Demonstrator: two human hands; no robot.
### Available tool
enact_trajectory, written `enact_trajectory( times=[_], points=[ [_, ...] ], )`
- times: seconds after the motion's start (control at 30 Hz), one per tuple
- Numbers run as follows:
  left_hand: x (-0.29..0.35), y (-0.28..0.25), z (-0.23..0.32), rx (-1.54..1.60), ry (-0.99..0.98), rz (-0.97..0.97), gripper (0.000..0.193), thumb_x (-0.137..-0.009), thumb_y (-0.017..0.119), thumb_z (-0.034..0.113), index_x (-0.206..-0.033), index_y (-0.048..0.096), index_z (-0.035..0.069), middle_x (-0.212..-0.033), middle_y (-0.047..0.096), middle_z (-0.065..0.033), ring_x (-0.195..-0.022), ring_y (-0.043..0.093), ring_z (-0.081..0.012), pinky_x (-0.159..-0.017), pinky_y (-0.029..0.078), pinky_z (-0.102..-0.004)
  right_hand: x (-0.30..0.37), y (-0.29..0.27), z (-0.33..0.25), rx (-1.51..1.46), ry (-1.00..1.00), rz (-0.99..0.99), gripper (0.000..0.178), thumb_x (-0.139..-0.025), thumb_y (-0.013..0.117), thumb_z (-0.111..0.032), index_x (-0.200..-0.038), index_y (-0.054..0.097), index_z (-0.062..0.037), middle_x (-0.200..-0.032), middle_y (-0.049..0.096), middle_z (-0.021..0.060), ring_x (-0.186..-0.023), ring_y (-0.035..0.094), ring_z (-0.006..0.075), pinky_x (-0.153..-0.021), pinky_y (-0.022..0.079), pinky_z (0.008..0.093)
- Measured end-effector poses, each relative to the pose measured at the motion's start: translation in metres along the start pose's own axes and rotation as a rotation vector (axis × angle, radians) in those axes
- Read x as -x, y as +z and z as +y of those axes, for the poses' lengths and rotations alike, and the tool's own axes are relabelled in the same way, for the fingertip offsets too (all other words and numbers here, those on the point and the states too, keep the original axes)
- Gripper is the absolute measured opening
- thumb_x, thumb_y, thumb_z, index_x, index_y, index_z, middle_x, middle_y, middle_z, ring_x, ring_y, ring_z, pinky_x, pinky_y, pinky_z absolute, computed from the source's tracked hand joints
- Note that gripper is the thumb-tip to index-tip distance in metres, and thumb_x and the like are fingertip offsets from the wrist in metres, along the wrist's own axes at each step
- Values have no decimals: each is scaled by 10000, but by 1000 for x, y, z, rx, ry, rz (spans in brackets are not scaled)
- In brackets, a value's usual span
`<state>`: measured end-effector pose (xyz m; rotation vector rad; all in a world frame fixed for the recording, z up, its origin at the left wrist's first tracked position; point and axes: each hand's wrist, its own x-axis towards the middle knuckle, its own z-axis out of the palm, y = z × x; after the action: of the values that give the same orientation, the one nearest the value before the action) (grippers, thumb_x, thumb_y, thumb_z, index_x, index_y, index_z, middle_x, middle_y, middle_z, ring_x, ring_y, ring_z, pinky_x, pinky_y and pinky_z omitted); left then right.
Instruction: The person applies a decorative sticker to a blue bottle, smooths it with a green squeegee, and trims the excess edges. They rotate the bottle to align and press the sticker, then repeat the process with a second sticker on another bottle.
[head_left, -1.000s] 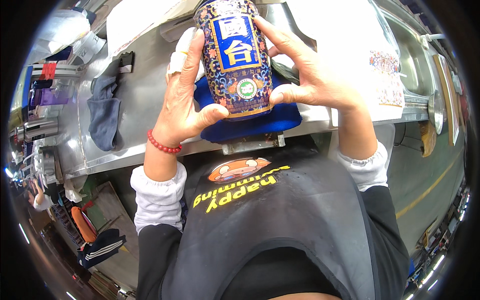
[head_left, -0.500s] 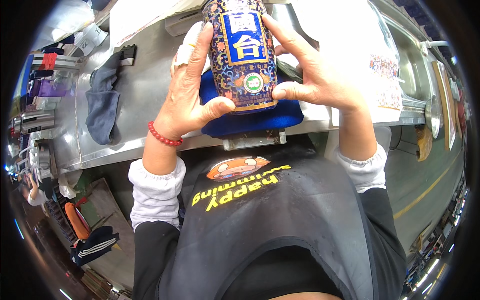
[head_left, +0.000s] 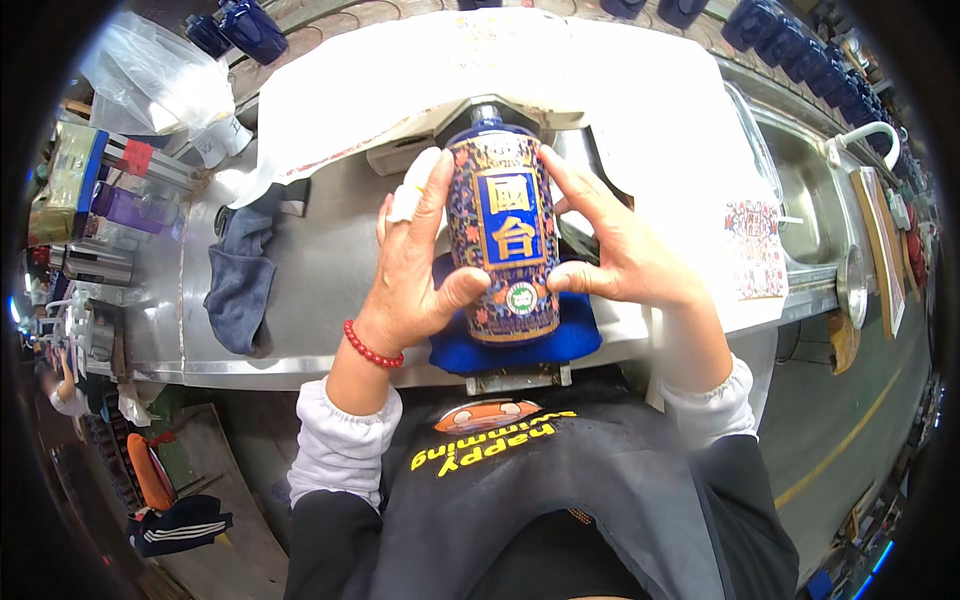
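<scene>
A dark blue bottle [head_left: 512,240] with a colourful floral pattern and a central blue panel lies tilted, neck away from me, over a bright blue cloth pad [head_left: 575,335]. My left hand [head_left: 410,265] grips its left side, with the thumb on the lower body and the fingers along the edge. White covering [head_left: 408,203] wraps part of those fingers. On the opposite side, my right hand [head_left: 625,250] holds the bottle between forefinger near the shoulder and thumb near the base. The bottle's underside and some fingertips are hidden.
A grey-blue cloth [head_left: 240,285] lies on the metal worktop [head_left: 325,260] at left. White sheets [head_left: 670,120] spread behind and right, one with patterned prints [head_left: 752,245]. A sink [head_left: 805,220] is at far right. Several dark blue bottles [head_left: 790,45] stand at the back.
The whole view has shifted, so the worktop and bottle sit lower in the picture and the bottle's neck now shows. Both hands stay on the bottle in much the same hold.
</scene>
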<state>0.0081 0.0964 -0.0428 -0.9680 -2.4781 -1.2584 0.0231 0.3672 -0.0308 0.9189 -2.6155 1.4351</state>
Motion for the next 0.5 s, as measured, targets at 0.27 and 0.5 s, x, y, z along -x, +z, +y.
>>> enact_trajectory(
  times=[0.27,0.5],
  points=[
    [-1,-4,0,-1,-31,-66,1161,-835,543,816,-1586,225,-11,-1572,332,-295,-1460,338,-431,-1186,147,-570,-4,-2,7,-115,-25,-41,1244,-715,868,-529,-1623,171,-43,-1589,328,205,-1210,497,290,-1079,416,410],
    [-1,-8,4,20,-91,-111,1200,-807,554,839,-1599,172,23,-1593,296,-284,-1482,298,-435,-1178,88,-641,-5,-8,1,-126,49,-128,1231,-732,889,-431,-1621,122,-61,-1616,263,241,-1487,308,395,-1176,368,455]
  ],
)
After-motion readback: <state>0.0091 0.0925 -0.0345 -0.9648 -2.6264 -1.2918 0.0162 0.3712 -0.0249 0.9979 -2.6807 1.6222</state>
